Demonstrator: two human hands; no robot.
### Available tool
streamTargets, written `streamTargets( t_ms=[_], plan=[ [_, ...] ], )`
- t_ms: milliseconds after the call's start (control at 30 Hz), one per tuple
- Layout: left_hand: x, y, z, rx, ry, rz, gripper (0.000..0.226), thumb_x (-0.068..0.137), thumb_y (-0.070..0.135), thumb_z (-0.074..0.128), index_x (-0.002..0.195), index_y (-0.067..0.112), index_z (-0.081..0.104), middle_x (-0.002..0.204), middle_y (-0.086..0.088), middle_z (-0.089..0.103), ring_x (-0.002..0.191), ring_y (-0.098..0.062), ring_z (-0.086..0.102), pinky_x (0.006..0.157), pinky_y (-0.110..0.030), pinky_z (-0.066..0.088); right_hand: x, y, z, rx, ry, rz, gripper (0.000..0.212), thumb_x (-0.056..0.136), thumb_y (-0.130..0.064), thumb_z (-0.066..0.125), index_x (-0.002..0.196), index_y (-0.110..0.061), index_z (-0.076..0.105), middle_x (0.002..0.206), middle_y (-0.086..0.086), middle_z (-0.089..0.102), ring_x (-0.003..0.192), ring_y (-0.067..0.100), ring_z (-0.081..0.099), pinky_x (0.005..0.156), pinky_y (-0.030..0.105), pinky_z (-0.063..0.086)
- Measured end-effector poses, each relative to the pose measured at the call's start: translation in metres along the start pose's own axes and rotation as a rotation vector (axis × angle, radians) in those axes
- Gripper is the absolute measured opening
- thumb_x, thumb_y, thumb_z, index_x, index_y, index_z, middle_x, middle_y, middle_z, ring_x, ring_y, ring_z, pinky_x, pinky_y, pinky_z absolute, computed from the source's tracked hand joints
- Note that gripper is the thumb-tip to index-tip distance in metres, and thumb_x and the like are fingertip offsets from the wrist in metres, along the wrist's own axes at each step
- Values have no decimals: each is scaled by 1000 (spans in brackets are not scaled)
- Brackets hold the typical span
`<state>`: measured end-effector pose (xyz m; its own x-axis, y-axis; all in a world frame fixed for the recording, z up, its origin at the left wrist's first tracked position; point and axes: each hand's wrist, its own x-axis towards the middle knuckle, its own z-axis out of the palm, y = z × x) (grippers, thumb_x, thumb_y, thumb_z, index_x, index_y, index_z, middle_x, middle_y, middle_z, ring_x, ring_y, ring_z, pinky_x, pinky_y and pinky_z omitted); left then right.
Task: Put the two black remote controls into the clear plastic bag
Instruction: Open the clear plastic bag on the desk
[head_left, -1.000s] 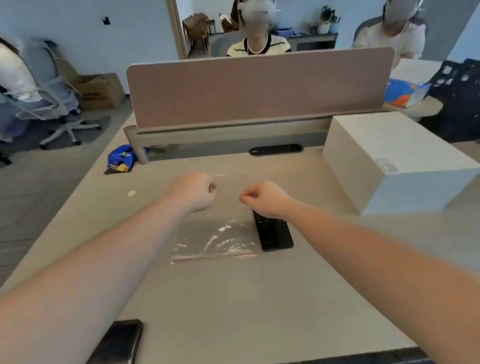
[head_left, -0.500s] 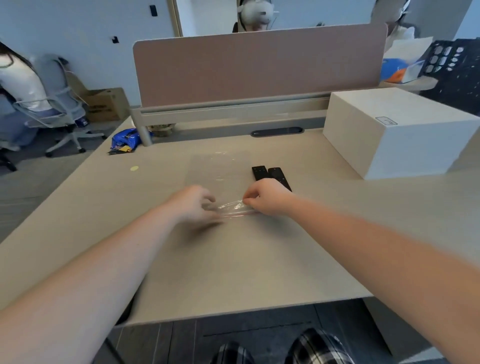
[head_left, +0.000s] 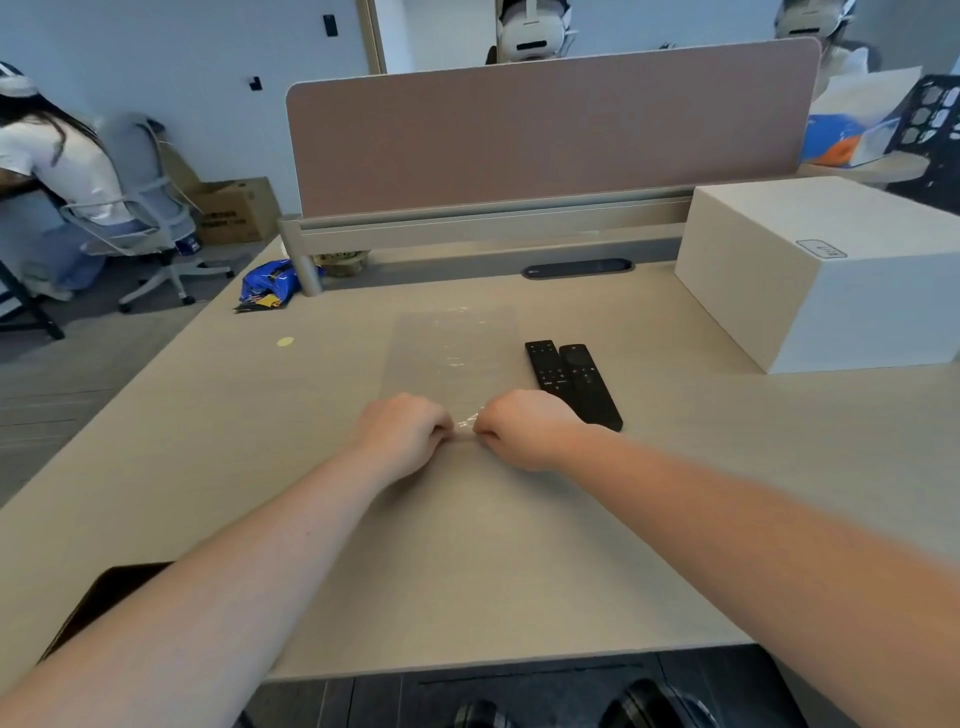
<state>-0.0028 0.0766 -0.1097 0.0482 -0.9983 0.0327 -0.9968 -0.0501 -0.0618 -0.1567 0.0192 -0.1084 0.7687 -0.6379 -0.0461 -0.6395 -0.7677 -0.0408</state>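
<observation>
Since a moment ago the flat clear plastic bag (head_left: 451, 353) has been laid out lengthwise on the pale wood-grain bench (head_left: 218, 415), its near edge pulled toward the person, and both hands have closed in on that edge. That suggests the step in hand is opening the bag's mouth, with neither remote put inside so far.

At far left on the bench sits one crumpled blue snack wrapper (head_left: 267, 283), with one small yellow round spot (head_left: 285, 341) nearer. The left hand (head_left: 400, 434) is curled, fingertips pinching the bag's near edge. Just right of it, almost touching, the right hand (head_left: 524, 428) pinches the same edge; the film bunches and glints between them. The one bag stretches away from the hands, lying flat.

Just beside the bag's right side lie the two slim black remote controls (head_left: 571, 382), side by side and touching, buttons up, their near ends close to the right wrist. Further right stands one large white rectangular box (head_left: 821, 280)
</observation>
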Motion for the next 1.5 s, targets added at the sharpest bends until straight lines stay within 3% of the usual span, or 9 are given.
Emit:
streamTargets(
  t_ms=[100,267,433,600,900,1067,1133,1300,1500],
  plan=[
    [4,0,0,-52,75,-41,23,88,31,52,104,29,70,110,-2,69,109,-28,58,79,-32,46,7,0,1,0,20,47,21,91,-10,45,92,-14,66,95,9,67,83,32,62,58,29,40],
    [1,5,-4,-218,513,-189,27,75,41,69,81,16,64,88,-8,65,90,-30,57,72,-37,44,9,5,-6,368,167,212,23,89,-13,51,95,-13,73,101,10,73,96,31,65,75,31,53],
    [4,19,-10,-863,179,-481,52,78,55,60,62,6,68,54,-3,60,62,-26,61,59,-30,47,4,9,-12,706,277,337,14,85,-20,64,87,-11,75,83,4,72,76,17,63,68,23,47],
    [5,33,-6,-1348,98,-466,19,86,27,63,74,13,62,72,-3,66,59,-11,63,45,-19,45,1,1,-14,905,239,346,29,79,-21,73,55,-21,57,55,-7,54,60,13,51,62,25,44],
    [3,28,-12,-1276,109,-260,31,96,18,48,70,13,64,69,-6,65,55,-4,65,48,-12,51,-7,4,-18,1208,134,345,20,87,-20,67,72,-11,57,57,6,57,40,11,46,39,15,39],
    [6,26,-10,-1034,182,-208,36,95,21,47,60,24,55,58,5,56,54,-13,50,51,-22,42,-3,3,-19,1244,150,354,24,91,-6,57,68,-10,53,70,17,59,51,21,50,46,24,43],
    [8,27,-9,-1066,164,-206,32,95,19,46,65,21,57,60,5,57,54,-11,50,46,-13,40,-2,3,-21,1239,179,378,24,92,-5,54,69,-9,52,63,14,57,47,20,48,44,24,42],
    [12,30,-11,-1089,109,-212,34,96,12,43,66,21,56,65,2,58,56,-10,49,50,-20,37,-2,7,-28,961,172,339,15,92,-14,55,79,-11,60,61,6,59,38,9,48,35,11,39],
    [10,30,-16,-1087,19,-194,34,95,12,44,66,22,60,69,1,62,59,-11,49,48,-20,37,-2,6,-29,661,200,209,21,90,-13,53,92,-7,73,56,-10,52,65,15,53,55,17,38]
  ],
)
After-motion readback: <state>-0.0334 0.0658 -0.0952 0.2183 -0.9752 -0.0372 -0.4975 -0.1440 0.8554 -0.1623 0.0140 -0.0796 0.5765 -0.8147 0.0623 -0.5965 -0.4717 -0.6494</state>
